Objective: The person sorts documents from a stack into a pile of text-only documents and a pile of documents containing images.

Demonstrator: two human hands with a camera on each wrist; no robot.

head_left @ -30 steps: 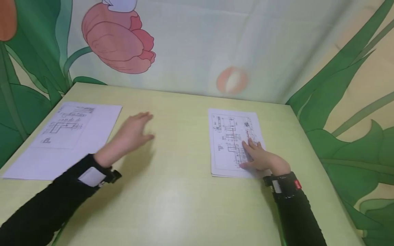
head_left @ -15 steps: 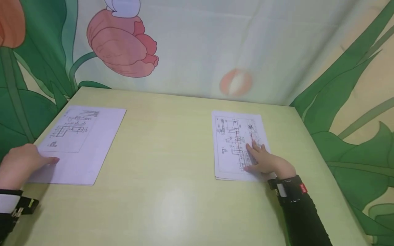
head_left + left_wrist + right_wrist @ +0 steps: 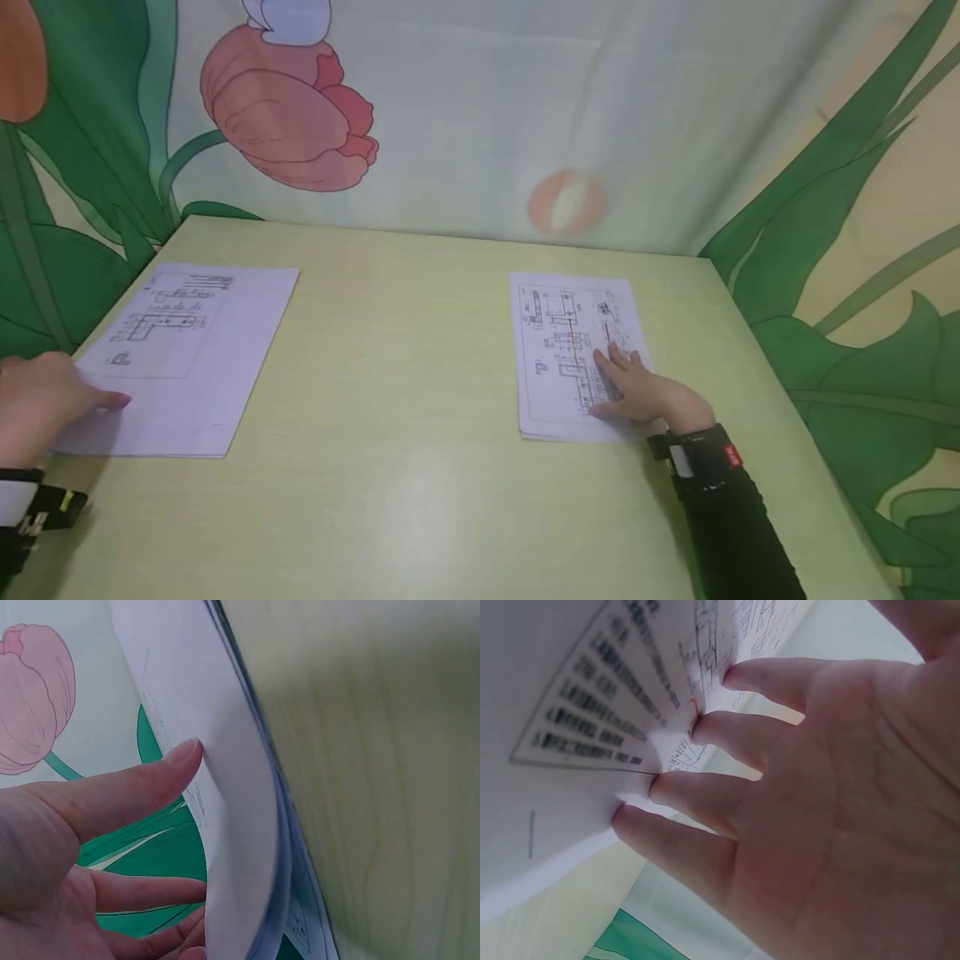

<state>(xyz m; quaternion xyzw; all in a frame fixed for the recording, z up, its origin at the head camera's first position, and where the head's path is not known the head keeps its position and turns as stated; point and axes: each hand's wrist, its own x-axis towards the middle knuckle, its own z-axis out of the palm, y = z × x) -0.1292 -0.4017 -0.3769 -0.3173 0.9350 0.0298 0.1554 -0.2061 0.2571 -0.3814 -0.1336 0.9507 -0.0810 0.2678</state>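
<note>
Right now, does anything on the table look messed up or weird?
A little: the left papers bend and their edges spread apart by the left hand, so that pile isn't flat. The right papers, under the right hand, have lower edges that don't quite line up. I see nothing spilled or torn.

Pale yellow-green table point(image 3: 390, 375), faint wood grain. On it, paper stack with red-marked drawing point(image 3: 555, 358); well left of that stack, second printed stack point(image 3: 195, 375).
</note>
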